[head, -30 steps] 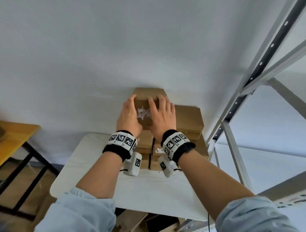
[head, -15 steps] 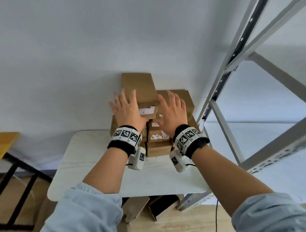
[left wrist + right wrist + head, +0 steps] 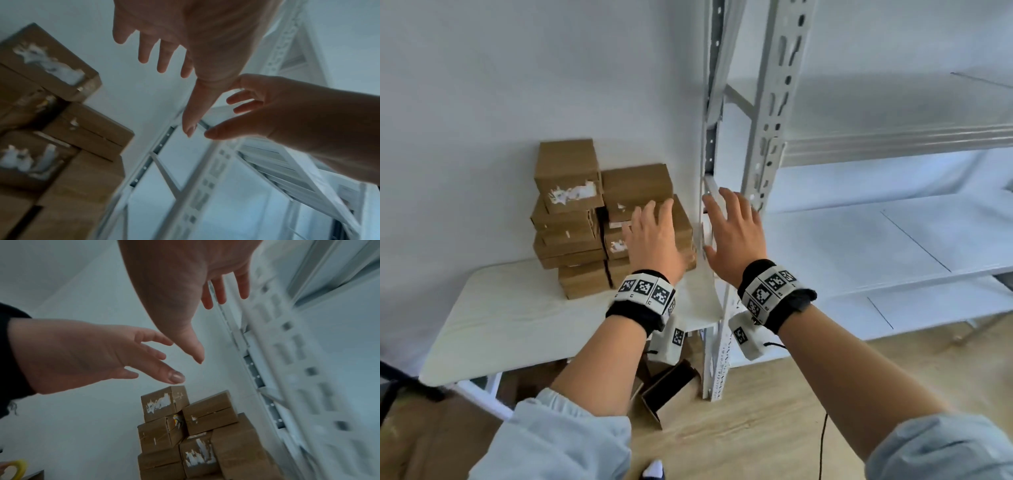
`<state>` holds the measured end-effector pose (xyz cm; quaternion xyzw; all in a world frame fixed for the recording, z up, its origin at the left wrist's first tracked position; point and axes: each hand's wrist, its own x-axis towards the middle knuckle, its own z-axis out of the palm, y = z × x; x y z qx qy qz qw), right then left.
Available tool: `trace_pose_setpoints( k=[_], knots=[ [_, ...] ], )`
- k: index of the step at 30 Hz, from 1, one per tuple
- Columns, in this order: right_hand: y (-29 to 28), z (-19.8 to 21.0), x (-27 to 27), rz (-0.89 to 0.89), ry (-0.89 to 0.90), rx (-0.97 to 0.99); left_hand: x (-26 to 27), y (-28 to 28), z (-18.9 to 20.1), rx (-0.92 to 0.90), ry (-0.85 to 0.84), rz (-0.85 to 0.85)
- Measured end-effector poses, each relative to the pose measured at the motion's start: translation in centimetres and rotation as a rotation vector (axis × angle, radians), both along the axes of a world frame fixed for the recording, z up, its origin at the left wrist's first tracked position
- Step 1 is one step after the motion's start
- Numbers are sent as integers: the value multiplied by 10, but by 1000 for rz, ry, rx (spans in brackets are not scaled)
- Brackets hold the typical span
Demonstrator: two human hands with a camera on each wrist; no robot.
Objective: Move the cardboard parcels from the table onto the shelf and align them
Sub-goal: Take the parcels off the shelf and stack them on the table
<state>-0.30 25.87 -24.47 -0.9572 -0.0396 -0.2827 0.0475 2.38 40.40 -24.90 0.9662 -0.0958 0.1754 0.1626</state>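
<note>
Both hands are raised with fingers spread and hold nothing. The left hand (image 3: 654,240) hovers in front of the stack of cardboard parcels (image 3: 571,219), which sits at the back right of the white desk (image 3: 517,322) against the wall. Whether its fingertips touch the nearest box is hard to tell. The right hand (image 3: 736,236) is beside the grey upright of the metal shelf (image 3: 893,240), just right of the desk.
</note>
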Motion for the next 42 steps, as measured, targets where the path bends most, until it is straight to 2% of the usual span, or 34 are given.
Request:
trace_pose_setpoints(
  k=[7,15,20,25,32,37,42],
  knots=[
    [-118,3,-131,-201,19,9,-105,-125,2,25,48,-176],
    [-248,16,-201,-426,-43,21,-148,-263,16,13,39,-423],
    [-331,17,-209,-549,-73,31,-144,-361,18,-52,-16,-562],
    [-425,20,-195,-651,-79,16,-119,-474,16,-127,-56,-688],
    [-565,46,-177,-779,-70,3,-84,-625,49,-195,-15,-837],
    [-650,57,-180,-881,-117,41,-77,-707,65,-220,-24,-926],
    [-729,56,-178,-904,-160,48,-73,-780,63,-214,-32,-960]
  ],
)
